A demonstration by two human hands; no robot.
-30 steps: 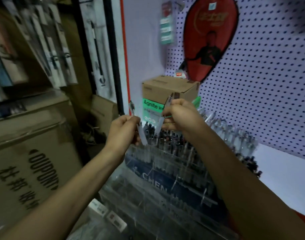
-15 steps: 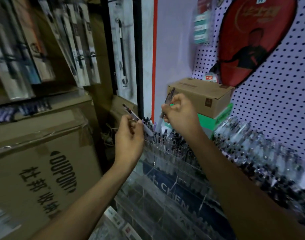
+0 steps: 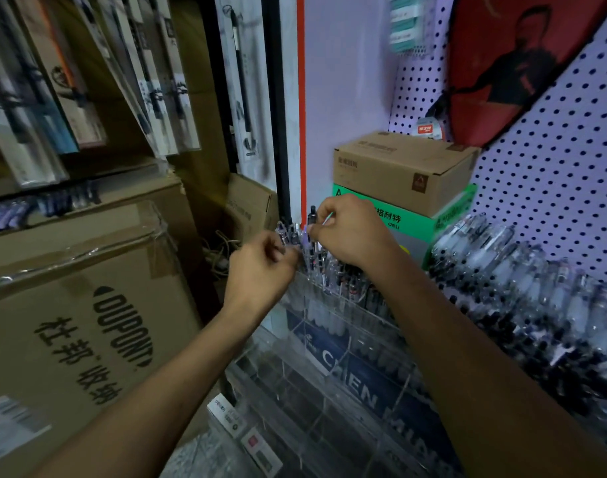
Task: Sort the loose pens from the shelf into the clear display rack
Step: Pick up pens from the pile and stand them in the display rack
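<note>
Now at the top-left corner of the clear rack (image 3: 333, 326). Right hand (image 3: 353, 232) pinching a pen (image 3: 312, 224) between thumb and forefinger, dark cap end up, long axis close to upright and roughly in line with the pens already standing in the back row (image 3: 343, 277). Lower tip hidden among those barrels; cannot tell whether seated in a slot yet. Left hand (image 3: 260, 267) just beside and below, fingers curled toward the same corner; probably gripping something thin, but blurred, so cannot tell what, if anything. Both hands close together, the right nearer the held pen and above the compartment. Judged next move: straight down along the pen's own axis into the leftmost back slot. Room tight: packed barrels to the right, dark wall post (image 3: 281, 132) immediately left of the rack corner, stacked boxes (image 3: 398, 167) close behind. Free space mainly above and toward the body. Lower tiers of the rack in front looking largely unfilled. Risk, as judged: snagging neighbouring pens on the way down.
</note>
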